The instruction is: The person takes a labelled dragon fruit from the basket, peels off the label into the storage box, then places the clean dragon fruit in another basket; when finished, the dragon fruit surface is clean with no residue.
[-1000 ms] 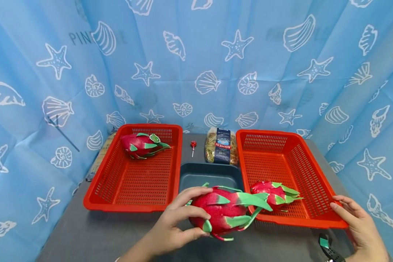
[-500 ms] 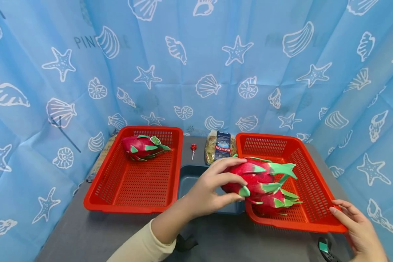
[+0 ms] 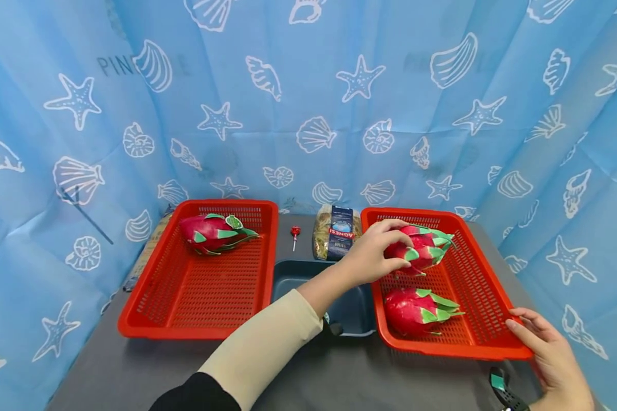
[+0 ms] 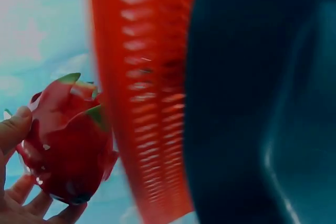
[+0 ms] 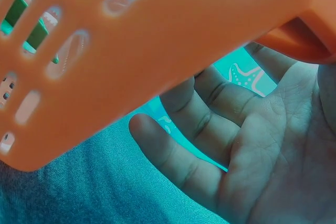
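My left hand (image 3: 372, 254) grips a pink-red toy dragon fruit (image 3: 427, 250) with green leaf tips, in the back left part of the right red basket (image 3: 493, 285). In the left wrist view the held dragon fruit (image 4: 68, 145) is seen from its blunt end, beside the basket wall. A second dragon fruit (image 3: 416, 313) lies in the same basket, nearer the front. My right hand (image 3: 552, 357) holds that basket's near right corner, thumb at the rim. From the right wrist, the fingers of the right hand (image 5: 252, 135) show below the orange-looking basket wall (image 5: 173, 35).
Another red basket (image 3: 213, 291) on the left contains a tagged dragon fruit (image 3: 216, 233). Between the baskets stands a dark blue tray (image 3: 357, 308), with a pasta bag (image 3: 334, 234) and a red lollipop (image 3: 295, 233) behind it. A blue shell-patterned curtain (image 3: 308, 114) hangs behind.
My left hand has carried the dragon fruit from above the tray's front, rightward and away from me, into the right basket's back part. My right hand stays at the basket corner.
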The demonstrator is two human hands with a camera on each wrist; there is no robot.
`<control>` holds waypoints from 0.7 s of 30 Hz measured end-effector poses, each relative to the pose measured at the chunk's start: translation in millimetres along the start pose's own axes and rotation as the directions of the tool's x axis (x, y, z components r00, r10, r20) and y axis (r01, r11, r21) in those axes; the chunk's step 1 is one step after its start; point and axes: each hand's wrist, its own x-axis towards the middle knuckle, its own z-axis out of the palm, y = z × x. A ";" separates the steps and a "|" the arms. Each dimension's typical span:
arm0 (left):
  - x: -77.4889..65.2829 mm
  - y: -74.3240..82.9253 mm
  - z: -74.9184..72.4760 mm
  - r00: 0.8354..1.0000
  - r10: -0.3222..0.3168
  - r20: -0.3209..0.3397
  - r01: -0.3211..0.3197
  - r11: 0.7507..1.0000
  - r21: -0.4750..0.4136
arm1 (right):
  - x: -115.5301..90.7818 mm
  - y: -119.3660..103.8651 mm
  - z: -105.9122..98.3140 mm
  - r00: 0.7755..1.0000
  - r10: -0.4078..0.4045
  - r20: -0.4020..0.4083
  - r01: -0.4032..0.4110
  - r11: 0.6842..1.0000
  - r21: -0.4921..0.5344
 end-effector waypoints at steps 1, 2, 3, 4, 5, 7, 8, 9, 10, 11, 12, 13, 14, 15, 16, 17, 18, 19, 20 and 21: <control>5.9 -4.3 6.3 0.999 -0.024 0.022 0.023 1.000 0.005 | -0.4 -0.1 -0.6 1.000 -0.001 -0.002 0.001 1.000 -0.005; 10.8 -8.3 12.2 0.997 -0.053 0.047 0.052 0.999 0.013 | -0.8 -0.1 -1.1 1.000 0.000 -0.007 0.000 1.000 -0.014; 15.0 -12.1 17.8 0.994 -0.083 0.070 0.082 0.997 0.012 | -1.1 0.0 -1.2 1.000 -0.001 -0.009 0.001 1.000 -0.023; 18.4 -16.2 23.2 0.989 -0.113 0.093 0.112 0.994 0.017 | -1.2 0.2 -1.1 1.000 0.001 -0.012 -0.002 1.000 -0.024; 21.1 -20.0 28.0 0.984 -0.140 0.112 0.139 0.990 0.016 | -1.4 0.4 -0.7 1.000 0.004 -0.016 -0.004 1.000 -0.027; 23.8 -27.2 36.3 0.971 -0.183 0.152 0.179 0.983 0.038 | -1.4 1.5 1.2 1.000 0.013 -0.019 -0.013 1.000 -0.025; 23.9 -30.3 39.7 0.965 -0.196 0.175 0.188 0.980 0.063 | -1.3 2.3 2.5 1.000 0.016 -0.019 -0.016 1.000 -0.025; 23.7 -32.8 42.7 0.959 -0.203 0.198 0.189 0.978 0.091 | -1.0 3.1 3.9 1.000 0.018 -0.018 -0.019 1.000 -0.022; 23.2 -34.6 45.0 0.953 -0.205 0.223 0.182 0.976 0.120 | -0.9 3.8 4.9 1.000 0.022 -0.018 -0.022 1.000 -0.016; 22.5 -35.3 46.5 0.947 -0.204 0.249 0.172 0.974 0.147 | -0.7 4.3 5.9 1.000 0.022 -0.018 -0.022 1.000 -0.015; 21.9 -35.7 47.9 0.940 -0.199 0.276 0.154 0.973 0.174 | -0.3 4.5 6.6 1.000 0.022 -0.018 -0.022 1.000 -0.013; 21.3 -35.6 49.0 0.934 -0.192 0.301 0.137 0.971 0.196 | -0.1 4.5 7.0 1.000 0.024 -0.019 -0.024 1.000 -0.010; 20.7 -34.8 49.9 0.926 -0.189 0.327 0.123 0.969 0.213 | 0.3 4.4 7.2 1.000 0.022 -0.019 -0.022 1.000 -0.006; 19.9 -33.3 50.2 0.919 -0.183 0.349 0.109 0.969 0.222 | 0.5 3.8 7.5 1.000 0.021 -0.022 -0.021 1.000 -0.001; 19.1 -31.3 50.4 0.911 -0.181 0.370 0.098 0.968 0.231 | 0.5 2.9 7.4 0.999 0.025 -0.028 -0.025 1.000 0.001; 18.7 -29.3 50.8 0.903 -0.182 0.389 0.090 0.966 0.242 | 0.2 1.8 6.9 0.999 0.038 -0.034 -0.038 0.999 0.005; 18.6 -27.6 51.8 0.896 -0.183 0.404 0.082 0.964 0.254 | 0.0 0.9 6.2 0.998 0.044 -0.040 -0.043 0.999 0.010; 18.6 -25.8 52.5 0.891 -0.184 0.416 0.076 0.962 0.263 | -0.3 -0.2 5.4 0.998 0.051 -0.045 -0.050 0.999 0.014; 18.9 -24.2 53.3 0.884 -0.188 0.427 0.074 0.960 0.271 | -0.5 -1.3 4.6 0.997 0.055 -0.051 -0.054 0.998 0.017; 19.5 -22.6 53.7 0.880 -0.189 0.435 0.069 0.958 0.277 | -1.0 -2.4 3.6 0.996 0.063 -0.057 -0.062 0.998 0.016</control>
